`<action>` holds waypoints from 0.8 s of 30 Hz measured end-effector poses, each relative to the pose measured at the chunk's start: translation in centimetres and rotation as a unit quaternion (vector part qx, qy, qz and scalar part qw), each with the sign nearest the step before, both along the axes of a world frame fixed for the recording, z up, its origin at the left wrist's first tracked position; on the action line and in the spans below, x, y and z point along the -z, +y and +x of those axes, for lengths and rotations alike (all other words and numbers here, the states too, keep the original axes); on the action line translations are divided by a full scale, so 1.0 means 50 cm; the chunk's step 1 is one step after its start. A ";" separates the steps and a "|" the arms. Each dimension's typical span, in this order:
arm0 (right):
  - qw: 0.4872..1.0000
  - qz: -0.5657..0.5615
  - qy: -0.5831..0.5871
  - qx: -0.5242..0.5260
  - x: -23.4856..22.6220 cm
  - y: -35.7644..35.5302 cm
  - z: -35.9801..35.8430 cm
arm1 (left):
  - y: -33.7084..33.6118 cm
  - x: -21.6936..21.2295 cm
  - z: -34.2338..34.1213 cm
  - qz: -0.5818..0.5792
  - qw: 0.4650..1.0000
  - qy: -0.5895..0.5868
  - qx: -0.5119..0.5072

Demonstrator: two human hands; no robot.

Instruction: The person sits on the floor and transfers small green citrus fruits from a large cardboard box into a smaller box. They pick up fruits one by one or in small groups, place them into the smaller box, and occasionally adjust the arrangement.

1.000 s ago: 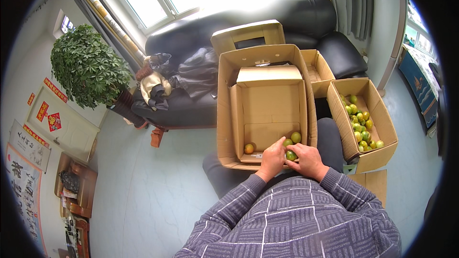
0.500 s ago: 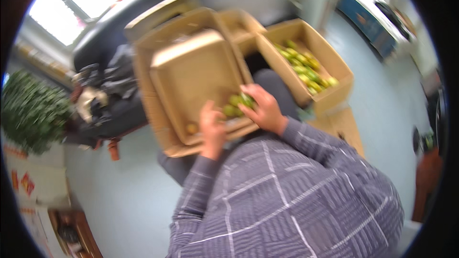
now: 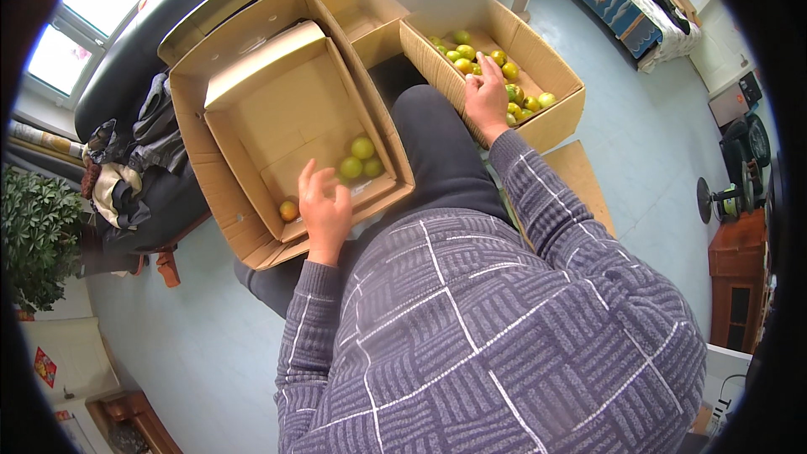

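Note:
My left hand [image 3: 325, 212] holds nothing, its fingers spread over the near side of a shallow inner cardboard box [image 3: 231, 130]. That box sits inside a larger open carton [image 3: 189, 109] across my lap. Three round green fruits [image 3: 362, 148] lie together in its near right corner, and one orange fruit [image 3: 289, 211] rests near the left hand. On the right, my right hand [image 3: 486, 101] reaches over the wall of another cardboard box [image 3: 555, 109] with its fingers stretched out. Several green, yellow and orange fruits [image 3: 462, 52] lie there under and around the fingers, whose tips may touch some.
A smaller cardboard box [image 3: 366, 13] stands between the two boxes. Behind the carton is a dark sofa [image 3: 109, 59] with clothes [image 3: 126, 176] on it. A leafy plant [image 3: 42, 240] is at far left. A flat cardboard piece [image 3: 580, 181] lies beside my right arm.
My right hand has left the green fruits in the inner box and moved right, over the fruit box. My left hand stays above the inner box. The view has shifted.

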State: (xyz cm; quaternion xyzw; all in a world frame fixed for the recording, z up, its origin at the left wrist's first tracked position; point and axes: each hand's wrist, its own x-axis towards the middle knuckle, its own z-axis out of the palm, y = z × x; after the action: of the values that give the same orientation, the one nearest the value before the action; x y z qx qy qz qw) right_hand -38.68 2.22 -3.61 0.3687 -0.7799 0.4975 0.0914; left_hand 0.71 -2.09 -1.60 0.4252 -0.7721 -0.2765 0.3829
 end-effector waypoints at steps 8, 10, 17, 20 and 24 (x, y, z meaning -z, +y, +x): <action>0.871 -0.101 -0.250 -0.412 -0.146 0.105 0.285 | 0.063 -0.135 -0.037 -0.209 0.970 0.023 0.126; 0.725 -0.061 -0.407 -0.552 -0.193 0.118 0.361 | 0.078 -0.177 -0.062 -0.233 0.949 0.088 0.195; 0.383 -0.146 -0.697 -0.589 -0.269 0.089 0.465 | 0.129 -0.248 -0.116 -0.020 0.894 0.374 0.246; 0.305 -0.146 -0.683 -0.647 -0.219 0.069 0.475 | 0.136 -0.231 -0.121 0.086 0.883 0.383 0.257; 0.516 -0.153 -0.601 -0.591 -0.148 0.089 0.487 | 0.135 -0.194 -0.106 -0.104 0.917 0.270 0.274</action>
State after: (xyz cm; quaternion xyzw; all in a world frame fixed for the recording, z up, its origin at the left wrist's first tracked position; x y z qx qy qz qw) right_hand -14.34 6.69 3.81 0.3381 -0.1635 0.6516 -0.6591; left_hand -4.61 4.68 8.10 0.0644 -0.7502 -0.3929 0.5279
